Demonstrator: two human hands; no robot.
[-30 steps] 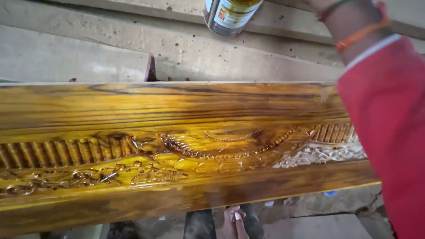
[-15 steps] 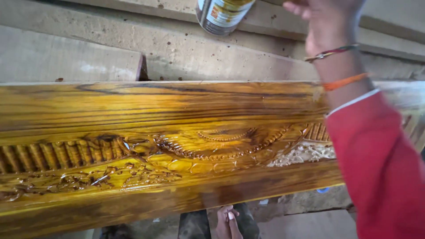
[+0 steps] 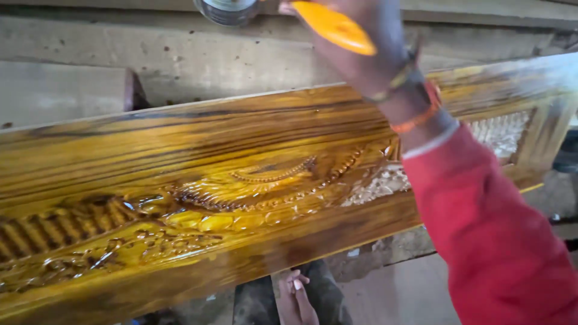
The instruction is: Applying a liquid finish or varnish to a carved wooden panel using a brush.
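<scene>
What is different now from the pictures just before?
The right hand in the red sleeve has swung left toward the metal can at the top, and now a yellow-stained cloth or sponge shows in its fingers. The view has tilted, so the glossy carved yellow-brown wooden panel slants. The panel's wet stain and its pale unstained carving look unchanged.

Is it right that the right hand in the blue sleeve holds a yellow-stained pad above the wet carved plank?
Not quite: the sleeve is red, not blue, as the head view shows. The right hand does hold a yellow-stained pad above the wet carved plank.
</scene>
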